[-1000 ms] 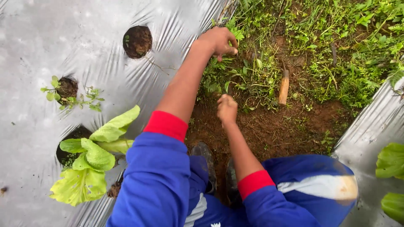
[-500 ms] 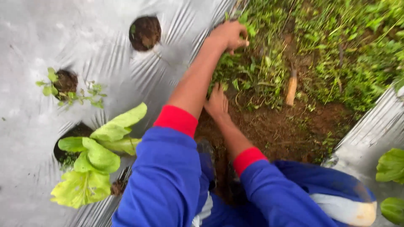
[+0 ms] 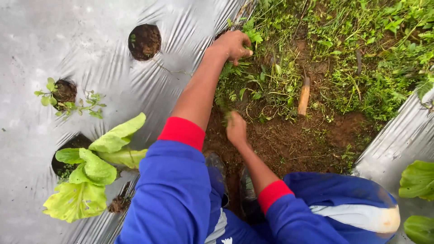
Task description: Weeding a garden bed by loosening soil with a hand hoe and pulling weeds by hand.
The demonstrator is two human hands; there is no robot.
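My left hand [image 3: 233, 45] reaches far forward and is closed on low green weeds [image 3: 253, 36] at the edge of the silver plastic mulch [image 3: 54, 40]. My right hand [image 3: 236, 129] is nearer to me over bare brown soil [image 3: 312, 140]. It is blurred by motion, with its fingers curled around a small tuft of green. Both arms wear blue sleeves with red cuffs. A wooden tool handle [image 3: 304, 96] lies in the weeds to the right of my hands, and neither hand touches it.
The mulch has round planting holes: one with bare soil [image 3: 144, 41], one with a small seedling [image 3: 63, 92], and one with a leafy lettuce plant [image 3: 90, 167]. A second mulch strip [image 3: 398, 140] with lettuce leaves [image 3: 418, 180] lies at the right. My shoes [image 3: 217, 165] stand in the furrow.
My right hand has moved down and left, from the weeds toward me over the bare soil. My left hand stays gripping weeds at the mulch edge.
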